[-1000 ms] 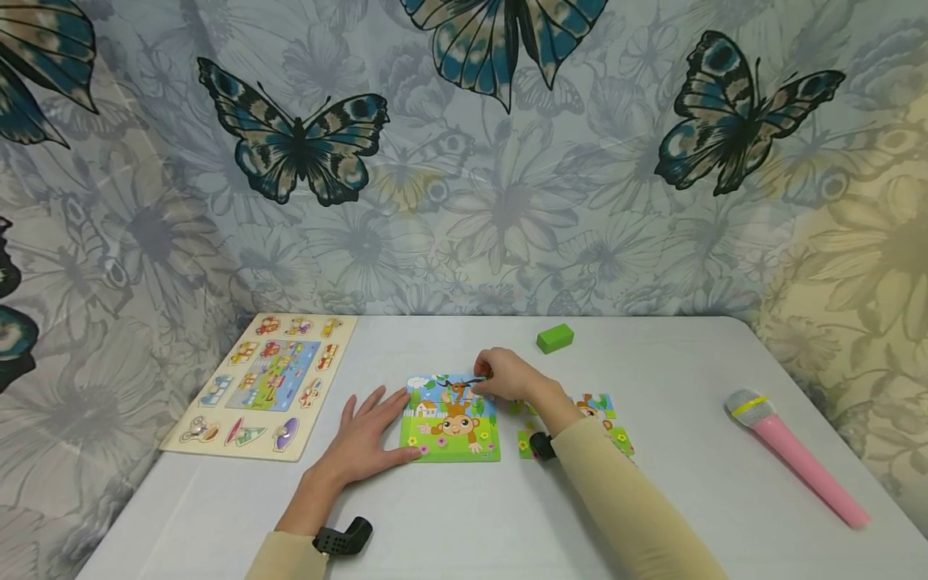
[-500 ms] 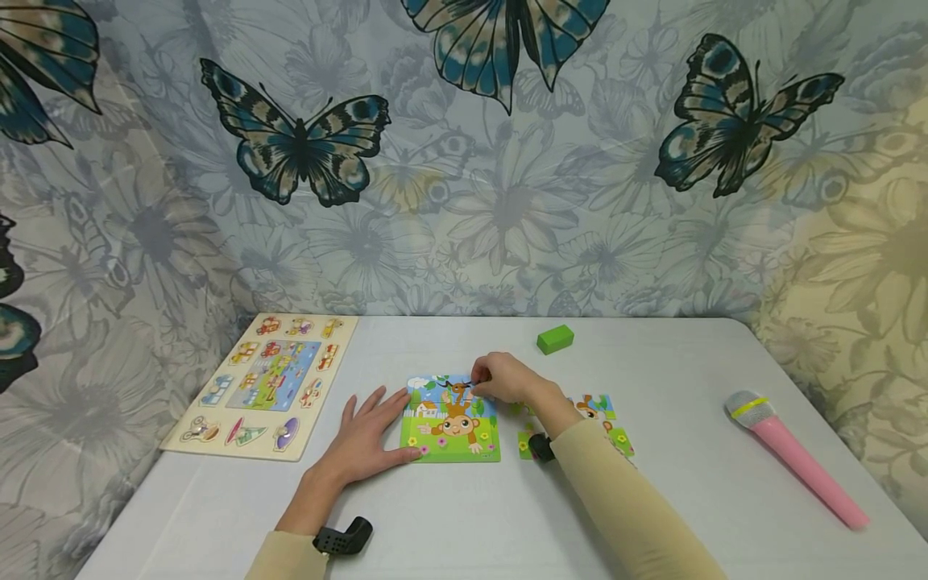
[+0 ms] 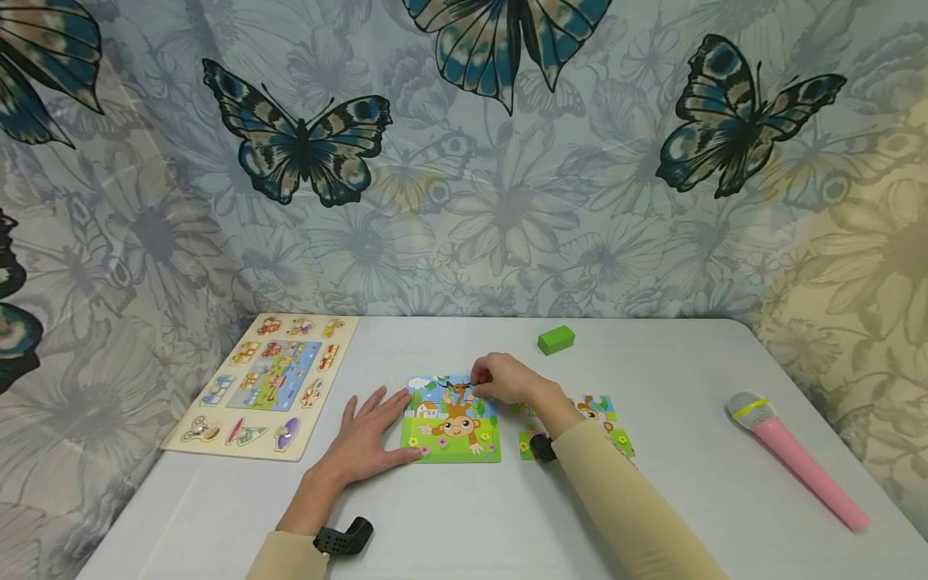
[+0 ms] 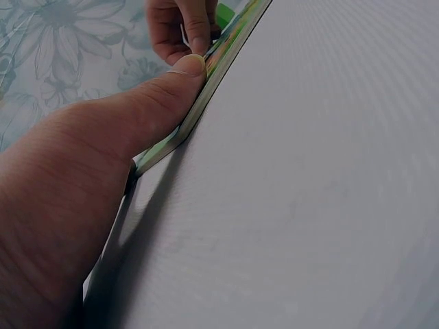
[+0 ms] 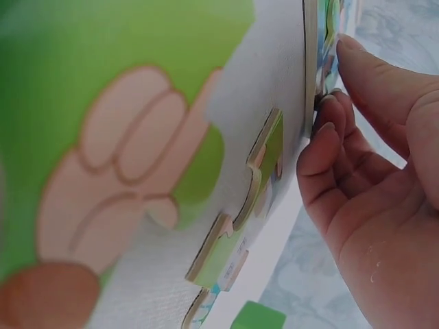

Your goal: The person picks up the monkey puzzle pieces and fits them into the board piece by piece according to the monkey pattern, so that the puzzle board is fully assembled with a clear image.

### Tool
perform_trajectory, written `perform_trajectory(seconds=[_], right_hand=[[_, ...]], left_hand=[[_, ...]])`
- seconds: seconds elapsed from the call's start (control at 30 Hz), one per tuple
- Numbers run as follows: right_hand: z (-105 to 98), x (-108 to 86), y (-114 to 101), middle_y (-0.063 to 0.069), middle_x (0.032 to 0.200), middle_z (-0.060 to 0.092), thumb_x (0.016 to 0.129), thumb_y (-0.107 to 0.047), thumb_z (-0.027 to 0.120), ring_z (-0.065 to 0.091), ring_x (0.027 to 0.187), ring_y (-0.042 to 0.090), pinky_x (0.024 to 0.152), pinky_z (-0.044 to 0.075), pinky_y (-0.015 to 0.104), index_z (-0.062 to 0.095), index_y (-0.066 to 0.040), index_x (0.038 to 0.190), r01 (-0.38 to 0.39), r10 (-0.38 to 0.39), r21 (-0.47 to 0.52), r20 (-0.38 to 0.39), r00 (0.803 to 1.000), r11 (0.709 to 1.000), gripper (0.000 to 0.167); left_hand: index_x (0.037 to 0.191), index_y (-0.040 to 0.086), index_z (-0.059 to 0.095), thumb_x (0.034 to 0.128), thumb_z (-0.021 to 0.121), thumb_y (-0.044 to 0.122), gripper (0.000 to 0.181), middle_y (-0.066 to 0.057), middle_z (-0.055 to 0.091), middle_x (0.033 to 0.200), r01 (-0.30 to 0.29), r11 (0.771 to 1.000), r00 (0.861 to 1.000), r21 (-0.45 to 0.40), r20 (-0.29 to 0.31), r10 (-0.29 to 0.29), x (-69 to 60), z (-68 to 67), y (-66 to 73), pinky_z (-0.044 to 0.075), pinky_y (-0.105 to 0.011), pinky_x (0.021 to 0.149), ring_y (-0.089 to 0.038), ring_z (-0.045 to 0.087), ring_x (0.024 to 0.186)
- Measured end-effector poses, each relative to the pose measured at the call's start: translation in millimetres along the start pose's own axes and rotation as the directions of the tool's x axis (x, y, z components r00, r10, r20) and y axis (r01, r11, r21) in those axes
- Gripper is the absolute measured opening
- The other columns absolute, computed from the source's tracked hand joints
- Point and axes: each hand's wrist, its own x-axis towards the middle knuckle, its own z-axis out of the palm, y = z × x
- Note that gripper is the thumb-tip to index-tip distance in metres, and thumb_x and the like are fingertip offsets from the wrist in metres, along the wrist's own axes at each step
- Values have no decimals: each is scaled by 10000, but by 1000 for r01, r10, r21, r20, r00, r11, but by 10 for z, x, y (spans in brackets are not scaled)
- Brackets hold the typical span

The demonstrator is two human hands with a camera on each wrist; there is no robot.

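A small monkey jigsaw puzzle (image 3: 451,447) lies flat in its tray near the table's middle. My left hand (image 3: 368,435) rests at its left side with fingers spread, the thumb on the lower left corner. At the upper right corner, my right hand (image 3: 505,377) pinches the puzzle's edge; in the right wrist view the thumb (image 5: 374,79) lies on the picture side and the curled fingers sit at the edge. Whether a separate piece is between them is hidden. Loose puzzle pieces (image 3: 622,440) lie to the right, partly under the right forearm.
A wooden peg puzzle board (image 3: 217,431) lies at the left of the white table (image 3: 435,532). Behind the right hand stands a green block (image 3: 556,340). A pink toy microphone (image 3: 805,467) lies at the right. A butterfly-patterned wall covering (image 3: 507,201) rises behind the table.
The right hand has shifted very slightly left and toward me at the puzzle's upper right corner. The left hand and the puzzle have stayed in place.
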Motion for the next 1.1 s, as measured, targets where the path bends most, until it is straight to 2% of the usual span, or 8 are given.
perform_trajectory(seconds=[0.27,0.63,1.1], right_hand=[[-8,-9,-7,4,910,593,912,-122,769,534,826,165,791,479,341,661,-56,1079,-17,17,-10,-10,1000,1000,209],[-10,-7,-48,-2,869,588,918,-120,761,520,802,169,761,471,333,669,-84,983,-13,13,-44,3,1000,999,118],[6,1,-99,7,817,564,923,-136,759,496,770,176,723,429,326,671,-94,960,-27,27,-112,2,1000,993,104]], left_hand=[[1552,137,432,819,665,703,955,4,388,1593,7,1000,1000,1,7,-7,3,-2,4,12,-654,1151,-327,199,1509],[1553,127,429,824,668,694,954,-9,396,1589,10,1000,1000,4,14,-10,11,-6,5,16,-657,1150,-337,209,1504],[1552,128,430,828,673,681,943,-10,398,1588,5,1000,1000,7,14,-6,11,2,-2,21,-670,1143,-341,208,1504]])
